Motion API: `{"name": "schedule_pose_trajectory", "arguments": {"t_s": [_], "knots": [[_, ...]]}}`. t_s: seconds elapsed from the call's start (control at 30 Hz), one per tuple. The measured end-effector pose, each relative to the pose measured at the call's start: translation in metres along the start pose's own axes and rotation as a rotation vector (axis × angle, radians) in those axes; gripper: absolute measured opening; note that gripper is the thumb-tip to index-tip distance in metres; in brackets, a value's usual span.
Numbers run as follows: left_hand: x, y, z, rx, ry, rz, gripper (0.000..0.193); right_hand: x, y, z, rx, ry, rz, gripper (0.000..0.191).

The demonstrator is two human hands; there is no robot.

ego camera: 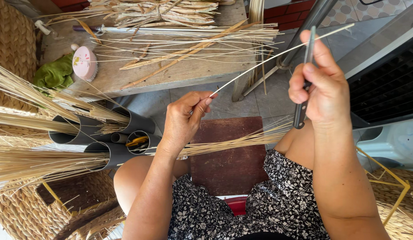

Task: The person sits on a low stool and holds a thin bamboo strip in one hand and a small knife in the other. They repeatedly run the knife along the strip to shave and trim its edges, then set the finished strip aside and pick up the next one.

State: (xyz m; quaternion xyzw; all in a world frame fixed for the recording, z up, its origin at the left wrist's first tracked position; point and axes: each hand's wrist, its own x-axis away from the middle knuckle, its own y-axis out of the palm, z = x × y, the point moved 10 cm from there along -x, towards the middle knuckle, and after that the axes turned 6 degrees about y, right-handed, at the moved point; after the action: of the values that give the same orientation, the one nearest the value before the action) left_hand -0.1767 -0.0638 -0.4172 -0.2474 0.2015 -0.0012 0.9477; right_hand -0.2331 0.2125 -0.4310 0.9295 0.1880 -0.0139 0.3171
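My left hand [185, 116] pinches the near end of a long thin pale reed strip [277, 54] that slants up to the right. My right hand [317, 86] grips a dark-handled knife [303, 84], blade pointing up, and the blade crosses the strip near my thumb. A bundle of straw-coloured strips [233, 142] lies across my lap, over a dark red board [231, 155] between my knees.
Grey plastic tubes [126, 122] at left hold bunches of reeds. A wooden bench [180, 71] ahead carries loose strips, a pink round brush [85, 63] and a green cloth [53, 73]. Woven baskets [60, 209] sit lower left and right. A dark slatted appliance [384, 84] stands at right.
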Motion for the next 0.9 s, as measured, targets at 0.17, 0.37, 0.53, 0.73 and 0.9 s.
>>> {"name": "schedule_pose_trajectory", "arguments": {"t_s": [0.17,0.37,0.53,0.73,0.9], "knots": [[-0.003,0.005,0.001,0.132,-0.019,0.041,0.016,0.004,0.054,0.043,0.405,0.163,-0.148,0.063],[-0.003,0.012,0.005,0.190,-0.029,0.020,0.015,0.006,0.093,0.075,0.366,0.260,-0.256,0.068],[-0.001,0.014,0.008,0.248,-0.034,-0.004,0.015,0.004,0.087,0.074,0.179,0.267,-0.212,0.070],[0.000,0.015,0.007,0.245,-0.050,-0.025,0.015,0.006,0.087,0.089,-0.120,0.320,-0.290,0.069],[0.000,0.014,0.006,0.270,-0.047,-0.021,0.015,0.006,0.080,0.095,-0.166,0.325,-0.283,0.066]]}}
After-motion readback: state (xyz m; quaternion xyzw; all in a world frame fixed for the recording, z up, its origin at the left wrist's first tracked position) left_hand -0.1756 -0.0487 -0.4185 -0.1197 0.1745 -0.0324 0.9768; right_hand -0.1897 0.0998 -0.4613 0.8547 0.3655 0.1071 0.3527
